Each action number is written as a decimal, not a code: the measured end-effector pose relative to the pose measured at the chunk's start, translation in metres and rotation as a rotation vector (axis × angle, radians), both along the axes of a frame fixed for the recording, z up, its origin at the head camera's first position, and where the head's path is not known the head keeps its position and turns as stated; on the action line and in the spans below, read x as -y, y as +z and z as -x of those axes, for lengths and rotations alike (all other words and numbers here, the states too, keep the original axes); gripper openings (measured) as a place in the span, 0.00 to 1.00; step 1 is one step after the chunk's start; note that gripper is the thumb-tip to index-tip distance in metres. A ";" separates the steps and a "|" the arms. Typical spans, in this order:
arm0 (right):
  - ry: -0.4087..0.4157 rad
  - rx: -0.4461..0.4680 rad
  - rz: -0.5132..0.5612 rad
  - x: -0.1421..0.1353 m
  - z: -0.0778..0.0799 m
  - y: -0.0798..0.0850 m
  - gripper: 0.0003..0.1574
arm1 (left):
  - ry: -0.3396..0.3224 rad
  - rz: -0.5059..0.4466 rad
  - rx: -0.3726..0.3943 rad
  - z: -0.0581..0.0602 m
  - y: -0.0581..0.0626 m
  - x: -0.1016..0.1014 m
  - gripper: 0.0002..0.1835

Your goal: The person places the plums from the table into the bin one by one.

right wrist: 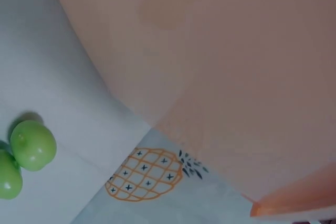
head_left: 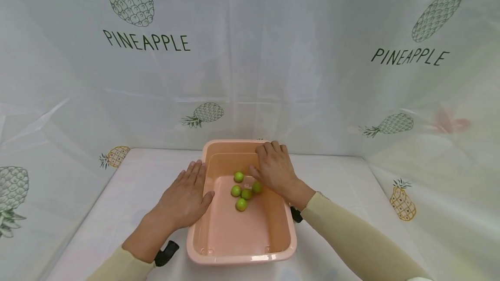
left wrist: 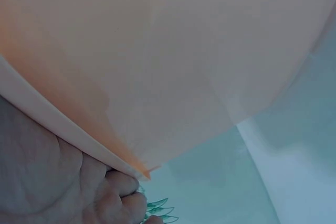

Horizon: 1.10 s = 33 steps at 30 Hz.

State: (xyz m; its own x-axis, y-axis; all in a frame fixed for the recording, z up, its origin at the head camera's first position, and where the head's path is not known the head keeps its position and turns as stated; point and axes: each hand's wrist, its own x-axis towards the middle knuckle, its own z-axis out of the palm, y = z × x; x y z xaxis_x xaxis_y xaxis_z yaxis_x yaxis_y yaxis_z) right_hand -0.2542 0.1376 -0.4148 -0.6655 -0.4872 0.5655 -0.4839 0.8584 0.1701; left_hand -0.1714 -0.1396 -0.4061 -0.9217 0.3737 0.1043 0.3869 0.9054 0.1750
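1. The peach-pink rectangular plastic tub (head_left: 234, 259) is in the near middle of the scene; 5 small, round, smooth green fruits (head_left: 241, 204) lie loose on its floor.
2. The left hand (head_left: 185, 198), fingers straight and grasping nothing, lies along the left rim.
3. The right hand (head_left: 275, 168) grasps the far right rim with bent fingers, tips hidden.
4. Uneven support could tip the tub, rolling the fruits.
5. A rightward slide could knock 2 green fruits outside (right wrist: 33, 145).

I could reach down into the near half of the basin (head_left: 239, 233); five green fruits (head_left: 246, 194) and my right hand (head_left: 275, 167) crowd its far half. Outside, two more fruits (right wrist: 33, 145) apparently obstruct.
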 end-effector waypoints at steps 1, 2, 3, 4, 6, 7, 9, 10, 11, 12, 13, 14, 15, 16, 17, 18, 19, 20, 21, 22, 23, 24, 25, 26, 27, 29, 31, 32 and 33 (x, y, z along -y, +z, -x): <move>0.000 0.008 0.010 -0.002 -0.001 0.001 0.21 | 0.001 0.000 0.000 0.000 0.000 0.000 0.42; 0.002 0.011 0.024 -0.005 -0.001 0.002 0.20 | 0.001 0.000 -0.002 0.000 0.000 0.000 0.42; 0.006 0.014 0.042 -0.008 -0.002 0.002 0.20 | 0.002 0.001 -0.003 0.000 0.001 -0.001 0.42; 0.008 0.018 0.062 -0.012 -0.002 0.003 0.20 | 0.001 0.003 -0.007 0.000 0.001 -0.001 0.42; 0.008 0.018 0.097 -0.021 -0.004 0.003 0.19 | 0.005 0.006 -0.005 0.000 0.001 -0.002 0.42; 0.011 0.016 0.114 -0.026 -0.004 0.003 0.18 | 0.008 0.008 -0.004 0.000 0.002 -0.002 0.42; 0.015 -0.005 0.138 -0.036 -0.005 0.003 0.18 | 0.013 0.014 -0.004 0.000 0.002 -0.002 0.41; 0.017 -0.017 0.149 -0.041 -0.006 0.003 0.17 | 0.017 0.016 -0.005 0.000 0.003 -0.002 0.40; 0.019 -0.028 0.159 -0.046 -0.007 0.002 0.17 | 0.022 0.017 -0.004 0.000 0.003 -0.002 0.40; 0.020 -0.037 0.168 -0.052 -0.007 0.001 0.18 | 0.023 0.018 -0.006 0.000 0.003 -0.001 0.39; 0.018 -0.045 0.176 -0.058 -0.008 0.000 0.18 | 0.023 0.017 -0.009 0.000 0.003 0.000 0.39; 0.012 -0.048 0.181 -0.064 -0.009 -0.002 0.18 | 0.022 0.015 -0.014 0.000 0.002 0.000 0.38; 0.005 -0.049 0.186 -0.071 -0.009 -0.005 0.18 | 0.021 0.013 -0.017 0.000 0.002 0.001 0.38; -0.005 -0.052 0.188 -0.079 -0.010 -0.009 0.19 | 0.019 0.008 -0.021 0.000 0.002 0.001 0.38; -0.013 -0.055 0.184 -0.086 -0.011 -0.013 0.19 | 0.017 0.006 -0.025 -0.001 0.002 0.001 0.38; -0.027 -0.053 0.180 -0.093 -0.012 -0.017 0.19 | 0.014 0.003 -0.026 -0.001 0.001 0.001 0.38; -0.042 -0.049 0.174 -0.100 -0.014 -0.021 0.19 | 0.013 0.001 -0.026 -0.001 0.001 0.001 0.38; -0.054 -0.046 0.164 -0.107 -0.015 -0.026 0.19 | 0.013 0.000 -0.026 -0.001 0.001 0.001 0.38; -0.064 -0.044 0.153 -0.113 -0.017 -0.031 0.18 | 0.013 -0.001 -0.026 -0.001 0.001 0.001 0.38; -0.073 -0.038 0.142 -0.119 -0.020 -0.036 0.18 | 0.012 -0.001 -0.025 -0.001 0.001 0.001 0.38; -0.084 -0.030 0.126 -0.123 -0.023 -0.040 0.19 | 0.012 -0.001 -0.023 -0.001 0.001 0.001 0.38; -0.097 -0.016 0.112 -0.128 -0.026 -0.045 0.19 | 0.010 -0.002 -0.024 -0.001 0.001 0.001 0.38; -0.105 -0.009 0.093 -0.132 -0.029 -0.050 0.20 | 0.010 -0.002 -0.025 -0.001 0.002 0.001 0.38; -0.106 0.000 0.079 -0.135 -0.033 -0.055 0.20 | 0.008 -0.002 -0.026 -0.001 0.002 0.001 0.38; -0.105 0.010 0.068 -0.138 -0.036 -0.060 0.21 | 0.007 -0.001 -0.026 -0.001 0.002 0.001 0.38; -0.092 0.028 0.050 -0.142 -0.043 -0.071 0.22 | 0.005 -0.003 -0.028 -0.002 0.002 0.001 0.39; -0.060 0.036 0.042 -0.143 -0.051 -0.082 0.22 | 0.005 -0.004 -0.025 -0.002 0.001 0.001 0.39; -0.042 0.040 0.038 -0.144 -0.054 -0.087 0.21 | 0.006 -0.005 -0.021 -0.002 0.001 0.001 0.39; -0.024 0.043 0.034 -0.144 -0.058 -0.093 0.21 | 0.007 -0.008 -0.018 -0.002 0.001 0.000 0.39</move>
State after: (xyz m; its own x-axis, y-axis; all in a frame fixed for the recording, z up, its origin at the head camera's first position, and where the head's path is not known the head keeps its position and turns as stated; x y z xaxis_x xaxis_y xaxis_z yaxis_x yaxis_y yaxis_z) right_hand -0.1963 0.2815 -0.5073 -0.7008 -0.4517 0.5521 -0.4690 0.8749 0.1206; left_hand -0.1695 -0.1399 -0.4053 -0.9220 0.3668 0.1237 0.3841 0.9066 0.1749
